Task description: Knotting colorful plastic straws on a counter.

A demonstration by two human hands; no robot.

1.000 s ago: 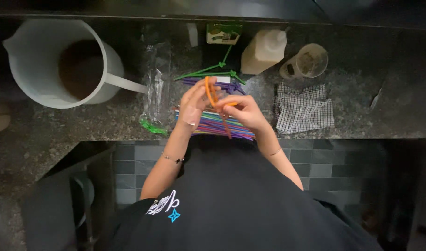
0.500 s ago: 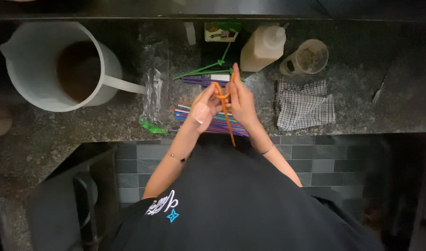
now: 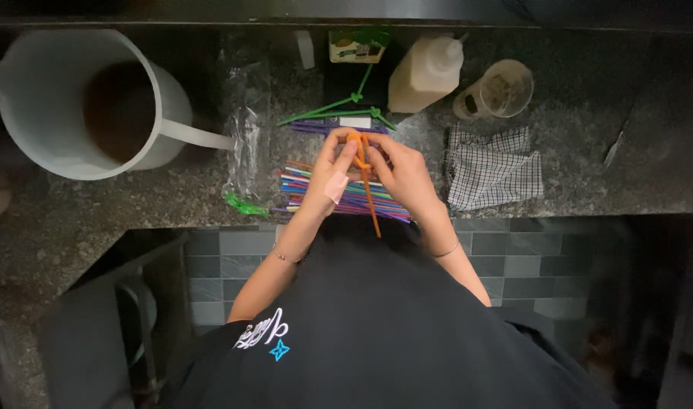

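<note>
Since half a second ago your hands have drawn together and lowered slightly, and the orange straw (image 3: pixel 367 178) that stood up between them now hangs from your fingertips with its long tail pointing down toward your body. Your left hand (image 3: pixel 333 173) and right hand (image 3: pixel 401 173) are both pinched closed on the straw's upper part, fingers curled tight around what looks like a loop or knot near the top, though the exact fold is too small to make out. You hold it just above the pile of coloured straws (image 3: pixel 346 198) lying on the dark stone counter (image 3: pixel 581 189). By my reading, you are midway through shaping this one: the top is bent, the tail is still straight. Two green folded straws (image 3: pixel 339 112) already lie finished beyond your hands, near a purple one, so a few pieces appear done and most of the pile looks untouched. Around you sit a large white pitcher (image 3: pixel 81 106) at the left, a clear plastic bag (image 3: pixel 248 144), a squeeze bottle (image 3: pixel 426 76), a small cup (image 3: pixel 501 89) and a checked cloth (image 3: pixel 494 168).
</note>
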